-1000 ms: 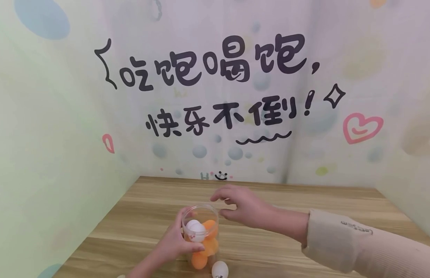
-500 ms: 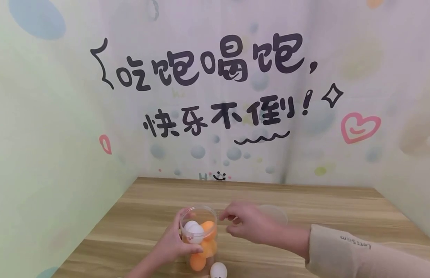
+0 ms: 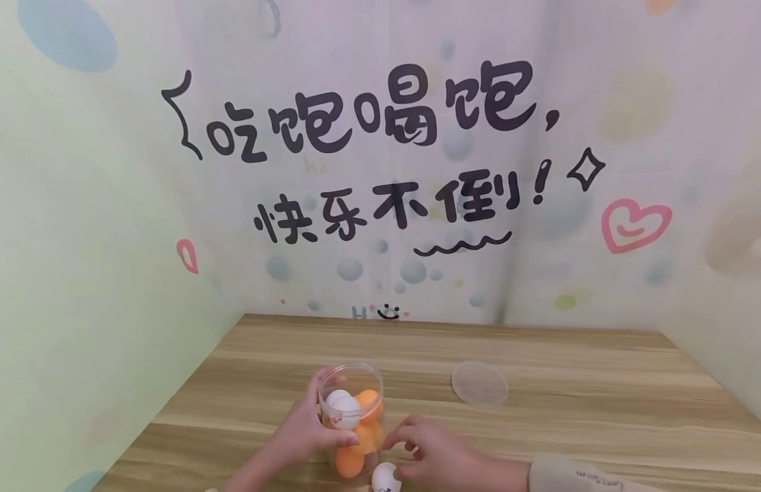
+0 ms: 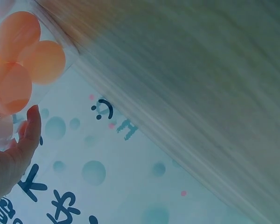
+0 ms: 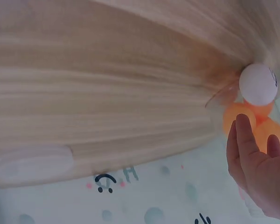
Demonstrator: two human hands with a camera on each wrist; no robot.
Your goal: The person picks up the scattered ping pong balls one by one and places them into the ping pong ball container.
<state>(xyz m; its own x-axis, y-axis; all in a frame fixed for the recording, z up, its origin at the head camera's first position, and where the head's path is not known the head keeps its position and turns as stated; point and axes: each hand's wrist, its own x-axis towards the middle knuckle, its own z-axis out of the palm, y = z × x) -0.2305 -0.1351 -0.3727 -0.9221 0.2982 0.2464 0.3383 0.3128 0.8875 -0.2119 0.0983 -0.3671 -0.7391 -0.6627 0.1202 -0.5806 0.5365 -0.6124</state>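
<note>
My left hand (image 3: 303, 425) grips a clear plastic jar (image 3: 357, 377) from its left side, thumb across the front. Inside the uncovered jar are white balls (image 3: 344, 411) near the top and several orange balls (image 3: 351, 462), which look like table tennis balls. A loose white ball (image 3: 385, 477) with dark print lies on the table in front of the jar. Right beside it is my right hand (image 3: 438, 449), fingers loosely bent, the thumb overlapping the ball's edge in the head view. In the right wrist view the fingers (image 5: 245, 135) are not closed round the white ball (image 5: 258, 84).
A clear round lid (image 3: 480, 384) lies flat on the wood-grain table (image 3: 571, 389), behind and right of the jar. Printed cloth walls (image 3: 392, 287) rise at the table's back and sides.
The right hand has come down and toward the front, from beside the jar's rim to the loose white ball. The lid has come into full view. The left hand keeps its grip on the jar.
</note>
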